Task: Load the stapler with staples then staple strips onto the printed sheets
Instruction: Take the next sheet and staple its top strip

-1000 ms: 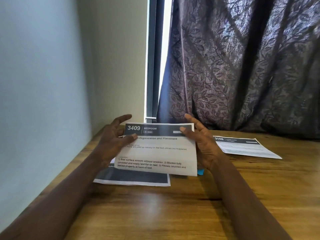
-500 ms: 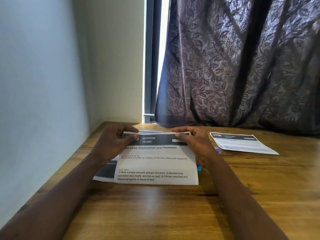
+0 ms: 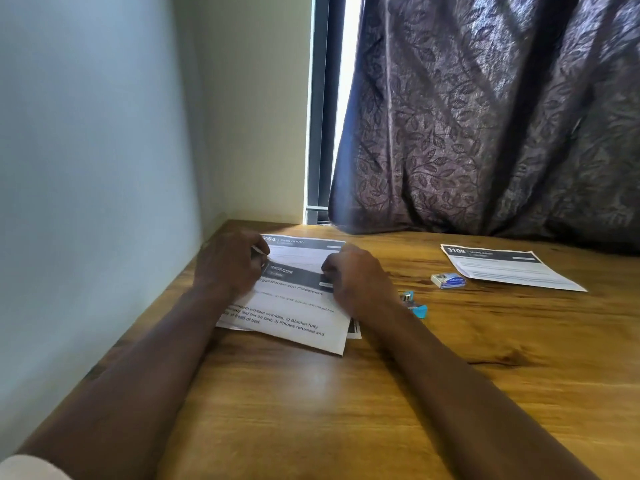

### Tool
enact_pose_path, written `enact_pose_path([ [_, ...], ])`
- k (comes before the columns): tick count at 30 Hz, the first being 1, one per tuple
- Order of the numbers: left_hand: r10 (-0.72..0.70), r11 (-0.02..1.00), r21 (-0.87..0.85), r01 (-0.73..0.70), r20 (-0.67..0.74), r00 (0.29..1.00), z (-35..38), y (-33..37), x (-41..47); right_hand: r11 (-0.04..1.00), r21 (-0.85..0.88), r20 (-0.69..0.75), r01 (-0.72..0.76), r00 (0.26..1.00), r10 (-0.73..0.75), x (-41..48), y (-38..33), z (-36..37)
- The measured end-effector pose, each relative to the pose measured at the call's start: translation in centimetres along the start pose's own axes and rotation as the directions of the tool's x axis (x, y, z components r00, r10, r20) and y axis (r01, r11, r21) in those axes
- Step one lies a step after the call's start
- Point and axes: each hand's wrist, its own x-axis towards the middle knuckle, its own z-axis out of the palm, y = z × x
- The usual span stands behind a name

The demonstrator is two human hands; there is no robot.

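A printed sheet headed BEDROOM (image 3: 294,311) lies on a small pile of sheets at the left of the wooden table (image 3: 381,393). My left hand (image 3: 228,263) grips its top left corner, my right hand (image 3: 356,277) its top right corner. Behind it the sheet underneath (image 3: 304,247) shows its dark header. A small blue stapler (image 3: 414,304) lies just right of my right wrist, partly hidden by it. A small white and blue staple box (image 3: 447,280) sits further right. Another printed sheet marked 3108 (image 3: 509,266) lies at the far right.
A pale wall runs along the table's left edge. A dark patterned curtain (image 3: 485,116) hangs behind the table, with a strip of window frame (image 3: 322,109) showing beside it.
Both hands have brought the BEDROOM sheet down from a raised, tilted hold onto the pile. The view has tipped down and now shows the stapler and staple box.
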Motion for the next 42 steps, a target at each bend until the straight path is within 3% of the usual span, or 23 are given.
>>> enact_pose_path([
  [5,-0.052,0.998,0.034,0.046,0.175,0.983,1.3,-1.1,-0.2,0.995,-0.097,0.063,0.027,0.998,-0.02,-0.4,-0.1,0.6],
  [10,-0.032,0.988,0.154,0.011,0.133,0.991,1.7,-1.1,-0.2,0.997,-0.077,0.053,-0.017,0.998,0.021,-0.4,0.0,0.6],
  [13,0.07,0.959,0.27,-0.081,0.05,0.996,1.5,-0.2,-0.5,0.997,-0.077,0.054,-0.024,0.998,0.028,-0.7,-0.2,0.6],
  [16,0.119,0.965,0.224,-0.133,0.072,0.99,1.5,1.7,-1.5,0.996,-0.088,0.039,-0.009,0.999,0.012,-0.8,-0.3,0.4],
  [21,0.084,0.981,0.141,-0.132,0.301,0.95,2.6,3.1,-3.0,0.997,-0.078,0.036,-0.007,0.999,0.01,-1.0,-0.3,0.2],
  [28,0.094,0.978,0.145,-0.151,0.338,0.936,2.5,3.3,-4.1,0.999,-0.035,0.046,-0.032,0.998,0.034,-0.9,0.1,0.0],
  [31,0.064,0.971,0.179,-0.156,0.437,0.897,2.0,3.9,-4.7,0.999,-0.012,0.026,-0.049,0.998,0.049,-0.8,0.3,0.1],
  [36,-0.036,0.958,0.241,-0.153,0.636,0.771,1.1,4.8,-5.4,0.999,-0.021,0.007,-0.041,0.999,0.041,-1.0,0.2,0.2],
  [42,-0.031,0.955,0.242,-0.169,0.652,0.757,1.0,4.4,-5.9,0.999,-0.025,-0.007,-0.029,1.0,0.029,-1.1,0.1,0.3],
])
